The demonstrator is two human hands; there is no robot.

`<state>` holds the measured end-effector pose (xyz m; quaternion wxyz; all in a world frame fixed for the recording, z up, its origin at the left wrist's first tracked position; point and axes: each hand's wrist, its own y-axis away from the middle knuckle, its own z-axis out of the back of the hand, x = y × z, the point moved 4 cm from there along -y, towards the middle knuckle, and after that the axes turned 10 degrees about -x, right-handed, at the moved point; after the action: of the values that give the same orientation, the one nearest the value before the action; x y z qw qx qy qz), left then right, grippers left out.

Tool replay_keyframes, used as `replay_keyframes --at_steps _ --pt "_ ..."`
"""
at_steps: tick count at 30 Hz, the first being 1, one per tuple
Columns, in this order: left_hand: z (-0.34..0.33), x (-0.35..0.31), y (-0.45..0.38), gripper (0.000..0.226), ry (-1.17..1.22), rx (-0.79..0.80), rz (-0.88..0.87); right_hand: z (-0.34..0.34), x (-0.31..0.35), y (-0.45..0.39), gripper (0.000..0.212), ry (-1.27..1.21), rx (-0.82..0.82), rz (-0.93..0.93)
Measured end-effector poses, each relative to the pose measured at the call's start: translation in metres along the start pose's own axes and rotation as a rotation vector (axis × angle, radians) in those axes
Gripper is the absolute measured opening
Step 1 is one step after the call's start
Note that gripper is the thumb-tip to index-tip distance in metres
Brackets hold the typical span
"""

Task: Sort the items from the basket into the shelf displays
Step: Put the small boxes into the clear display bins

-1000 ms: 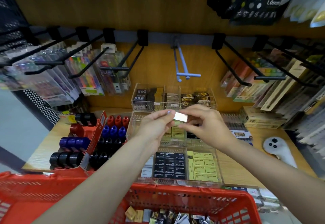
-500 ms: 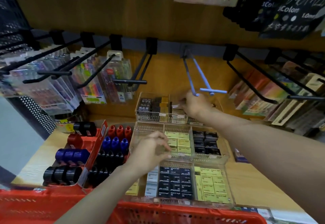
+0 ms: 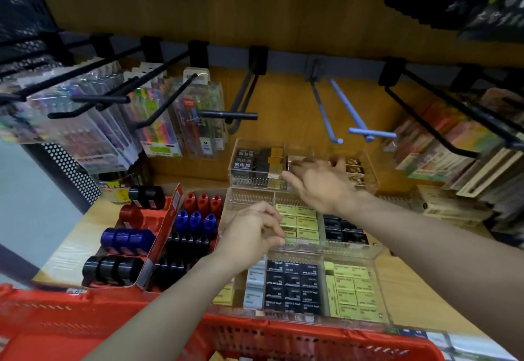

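Right hand: the right hand (image 3: 323, 183) reaches into the middle compartment of the rear clear tray (image 3: 365, 159), palm down, fingers stretched forward over the stacked erasers there; whether the fingertips pinch anything cannot be told, as they blur against the stock.
Left hand: the left hand (image 3: 252, 233) hovers over the left end of the middle clear tray (image 3: 351, 251), fingers loosely curled, nothing visible in its grip.
Basket: the red basket (image 3: 312, 338) sits at the bottom edge, just in front of the front clear tray (image 3: 382, 304); only a sliver of its contents shows.
Erasers: yellow-sleeved erasers (image 3: 300, 218) and black-sleeved erasers (image 3: 343, 230) fill the middle tray; more of both colours fill the front tray.
Left of the trays: a red cardboard display (image 3: 158, 218) on the wooden shelf (image 3: 411, 292) holds red, blue and black sharpeners.
Above: black pegs carry pen packs (image 3: 158, 122) at left; a pale blue peg hook (image 3: 365, 130) hangs bare at centre.
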<state>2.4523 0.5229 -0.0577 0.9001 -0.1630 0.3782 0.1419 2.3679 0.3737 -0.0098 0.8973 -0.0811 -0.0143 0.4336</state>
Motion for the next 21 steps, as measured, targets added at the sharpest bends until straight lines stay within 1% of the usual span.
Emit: replay_keyframes --at_steps 3,5,6,7,9,11,12,14,15,17,18,19,21 --pt "-0.001 0.0 0.001 0.005 -0.017 0.006 0.015 -0.002 -0.003 -0.005 0.085 0.095 0.105 0.013" --pt "0.0 0.0 0.0 0.004 -0.021 0.01 0.023 0.002 0.0 -0.007 0.085 0.088 0.144 -0.003" --pt "0.001 -0.001 0.0 0.004 -0.022 0.012 0.027 0.006 0.002 -0.005 0.08 0.061 0.135 -0.007" --pt "0.001 -0.003 0.001 0.006 -0.038 0.013 0.026 0.009 0.004 0.001 0.07 0.008 0.092 -0.008" --pt "0.003 -0.013 0.01 0.019 -0.153 0.007 -0.013 0.021 0.009 0.026 0.048 -0.164 -0.081 -0.008" --pt "0.005 -0.029 0.029 0.032 -0.283 -0.035 -0.106 0.034 0.017 0.073 0.036 -0.306 -0.245 0.03" --pt "0.006 -0.038 0.045 0.032 -0.306 -0.061 -0.163 0.038 0.021 0.103 0.031 -0.345 -0.287 0.062" --pt "0.006 -0.051 0.083 0.022 -0.3 -0.062 -0.287 0.034 0.027 0.166 0.022 -0.375 -0.285 0.101" --pt "0.004 -0.054 0.105 0.017 -0.303 -0.034 -0.341 0.027 0.028 0.197 0.021 -0.404 -0.235 0.091" --pt "-0.004 -0.054 0.146 0.013 -0.323 0.073 -0.4 0.008 0.03 0.247 0.021 -0.456 -0.07 0.019" --pt "-0.012 -0.05 0.165 0.013 -0.339 0.159 -0.375 -0.005 0.031 0.268 0.022 -0.455 0.038 -0.032" --pt "-0.021 -0.043 0.181 0.015 -0.362 0.261 -0.313 -0.019 0.031 0.286 0.024 -0.449 0.153 -0.086" --pt "-0.042 -0.022 0.205 0.021 -0.423 0.474 -0.115 -0.051 0.03 0.314 0.026 -0.462 0.351 -0.208"
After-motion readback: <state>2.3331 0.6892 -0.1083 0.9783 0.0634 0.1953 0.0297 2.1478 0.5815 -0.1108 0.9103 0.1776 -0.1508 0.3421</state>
